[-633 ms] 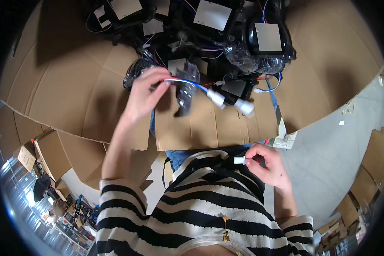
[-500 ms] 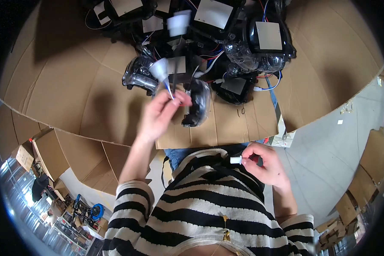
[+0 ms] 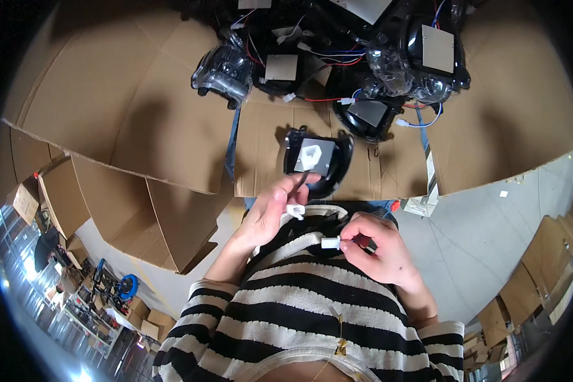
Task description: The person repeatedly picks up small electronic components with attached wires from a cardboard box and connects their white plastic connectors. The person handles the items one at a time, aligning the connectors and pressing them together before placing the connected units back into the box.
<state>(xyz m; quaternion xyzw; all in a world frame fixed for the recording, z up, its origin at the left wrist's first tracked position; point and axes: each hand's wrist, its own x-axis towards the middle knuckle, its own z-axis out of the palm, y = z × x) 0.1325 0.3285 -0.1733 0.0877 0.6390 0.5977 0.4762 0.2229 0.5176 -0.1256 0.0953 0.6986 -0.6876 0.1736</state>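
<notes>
My left hand (image 3: 272, 211) is closed in a pinch on a dark wire. One white connector (image 3: 311, 156) stands up past its fingertips, and another white connector (image 3: 295, 211) hangs beside its fingers. Behind the first connector, a black curved housing with a grey metal plate (image 3: 325, 167) sits near the front edge of the cardboard; whether my fingertips touch it I cannot tell. To the right, close to my striped shirt, my right hand (image 3: 379, 249) grips a small white plug (image 3: 330, 243) between thumb and fingers. Its wire is mostly hidden in the palm.
Several black housings with grey plates and loose wires are heaped at the back, including one on the right (image 3: 438, 49). A plastic-wrapped one (image 3: 224, 71) lies left of them. Cardboard flaps (image 3: 108, 108) spread on both sides, and open boxes (image 3: 124, 216) stand lower left.
My left hand has come down and right, bringing its white connectors nearer my right hand. The near housing now shows its grey plate. My right hand has shifted slightly left with the plug.
</notes>
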